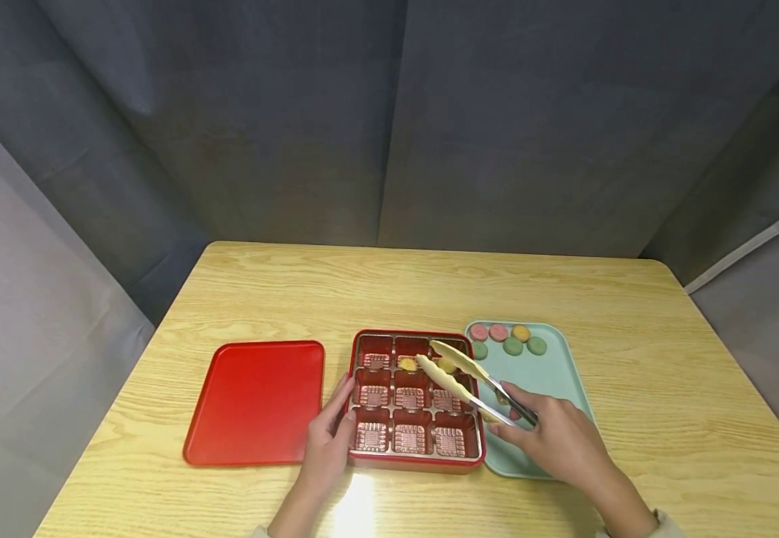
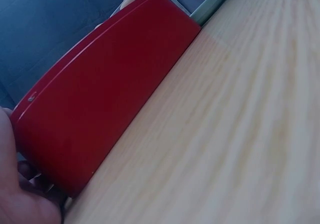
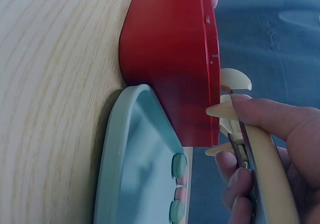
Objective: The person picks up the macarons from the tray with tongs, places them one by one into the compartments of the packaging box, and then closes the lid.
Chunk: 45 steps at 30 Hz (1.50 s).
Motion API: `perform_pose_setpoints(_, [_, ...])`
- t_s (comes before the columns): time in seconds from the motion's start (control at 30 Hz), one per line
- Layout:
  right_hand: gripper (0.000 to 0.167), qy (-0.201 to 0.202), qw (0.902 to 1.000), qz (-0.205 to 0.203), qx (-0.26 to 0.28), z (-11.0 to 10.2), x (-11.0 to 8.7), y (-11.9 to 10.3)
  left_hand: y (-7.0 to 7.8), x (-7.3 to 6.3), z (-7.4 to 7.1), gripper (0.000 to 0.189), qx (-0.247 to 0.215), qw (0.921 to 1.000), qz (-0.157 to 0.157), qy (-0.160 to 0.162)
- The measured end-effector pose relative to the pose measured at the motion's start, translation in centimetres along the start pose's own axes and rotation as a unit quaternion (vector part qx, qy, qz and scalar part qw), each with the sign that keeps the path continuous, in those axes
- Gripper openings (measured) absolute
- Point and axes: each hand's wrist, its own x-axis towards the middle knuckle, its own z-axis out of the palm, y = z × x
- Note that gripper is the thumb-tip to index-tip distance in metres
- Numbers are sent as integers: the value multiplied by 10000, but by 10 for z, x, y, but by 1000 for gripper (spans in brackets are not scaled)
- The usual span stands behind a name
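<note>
My right hand [image 1: 558, 433] grips a pair of tongs [image 1: 453, 381] with cream tips and metal arms. The tips reach over the top right compartment of a red box [image 1: 416, 465], and a yellow macaron [image 1: 446, 365] shows between them. Another yellow macaron [image 1: 407, 364] lies in the top middle compartment. My left hand [image 1: 327, 437] rests along the box's left wall, thumb at the rim near the front corner. In the left wrist view its fingers lie partly hidden behind the box wall [image 2: 100, 93]. The right wrist view shows my thumb and fingers around the tongs' handle [image 3: 267, 174].
A pale green tray [image 1: 551, 381] stands against the box's right side. Pink macarons [image 1: 499, 332], a yellow macaron [image 1: 520, 333] and green macarons [image 1: 513, 345] sit at its far end. A flat red lid [image 1: 255, 403] lies left of the box on the wooden table [image 1: 295, 291].
</note>
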Motion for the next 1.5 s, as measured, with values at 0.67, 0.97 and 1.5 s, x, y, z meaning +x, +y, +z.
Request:
perform_pose_setpoints(0.67, [71,-26,9997,186,-160,-10,0,6,-3,1,-1,48,-102,9998,185,-17])
perform_pose_setpoints(0.97, [70,-34,9990,188,-396,-22,-1,16,-1,0,0,47,-58,9999,150,-18])
perform_pose_setpoints(1.5, [78,-132,9968,343,-706,-48,2,54,-1,1,0,49,-28,10000,34,-19])
